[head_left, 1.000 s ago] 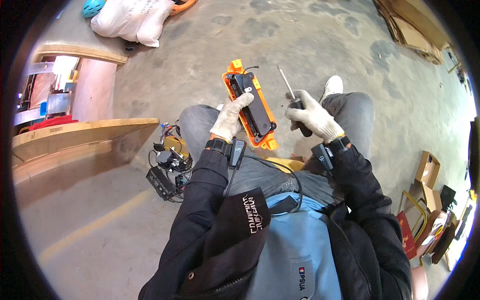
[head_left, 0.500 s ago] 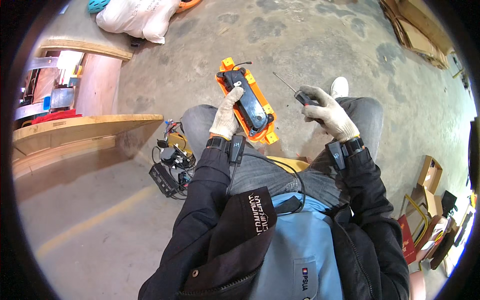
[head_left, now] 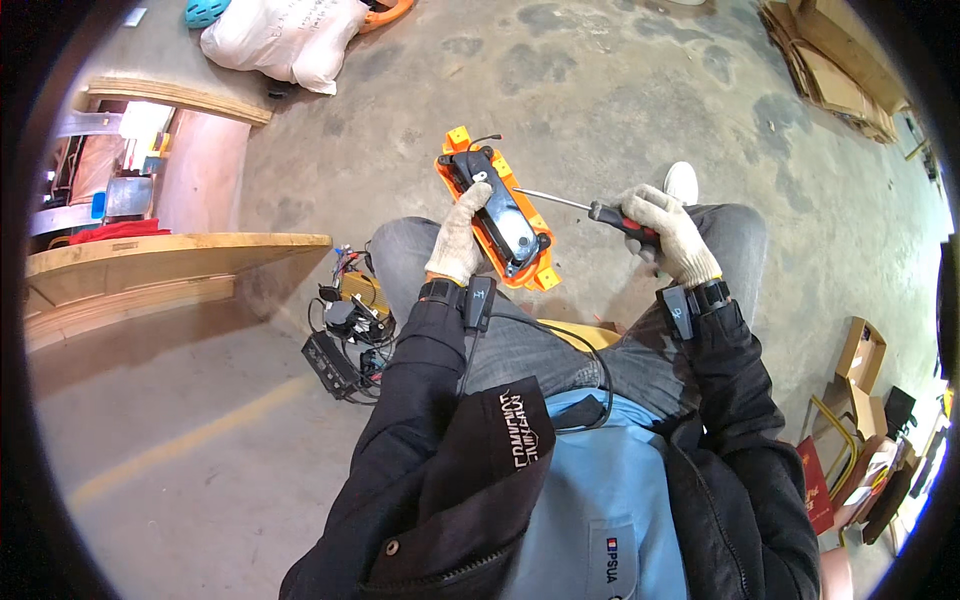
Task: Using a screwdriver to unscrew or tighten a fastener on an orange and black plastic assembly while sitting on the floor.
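My left hand [head_left: 462, 236], in a pale knitted glove, grips an orange plastic housing [head_left: 545, 272] by its left side. A long black part [head_left: 511, 228] with a glossy face lies inside the housing, and my left thumb presses on it. From the housing's far end sticks a short black cable [head_left: 487, 138]. In my right hand [head_left: 668, 232], gloved alike, is a screwdriver [head_left: 622, 217] with a black and red handle. Its metal shaft points left, the tip near the housing's right edge; whether they touch I cannot tell.
A wooden bench edge [head_left: 180, 243] juts in at the left. Beside my left leg lies a heap of wired black electronics [head_left: 345, 340]. A white sack [head_left: 285, 40] rests at the far left, flattened cardboard [head_left: 830, 75] at the far right, an opened carton [head_left: 862, 350] at the right.
The screwdriver has swung from pointing up and left to nearly level, and its tip has come down toward the housing. My left hand and the housing have barely moved.
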Demonstrator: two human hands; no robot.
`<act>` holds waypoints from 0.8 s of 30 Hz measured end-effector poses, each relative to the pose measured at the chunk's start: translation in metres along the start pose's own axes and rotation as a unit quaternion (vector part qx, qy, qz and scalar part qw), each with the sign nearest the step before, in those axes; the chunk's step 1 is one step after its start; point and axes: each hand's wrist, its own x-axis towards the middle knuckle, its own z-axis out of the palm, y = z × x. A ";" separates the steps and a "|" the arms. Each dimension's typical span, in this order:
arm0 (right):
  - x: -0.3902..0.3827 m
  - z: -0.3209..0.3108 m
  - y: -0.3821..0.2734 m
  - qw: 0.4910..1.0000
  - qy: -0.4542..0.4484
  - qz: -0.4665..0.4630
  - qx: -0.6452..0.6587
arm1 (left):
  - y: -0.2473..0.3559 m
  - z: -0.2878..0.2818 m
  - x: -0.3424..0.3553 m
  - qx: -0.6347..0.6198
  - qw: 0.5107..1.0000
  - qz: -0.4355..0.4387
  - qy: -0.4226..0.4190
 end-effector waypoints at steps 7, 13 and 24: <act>0.004 0.003 0.008 0.997 -0.028 -0.047 0.048 | -0.003 -0.008 0.007 -0.040 0.999 0.002 0.000; 0.009 0.003 0.013 0.996 0.015 -0.059 0.059 | -0.003 -0.007 0.006 -0.021 0.999 -0.009 0.031; 0.018 0.003 0.020 0.991 0.020 -0.047 0.121 | -0.001 0.000 -0.001 -0.061 0.998 -0.032 0.011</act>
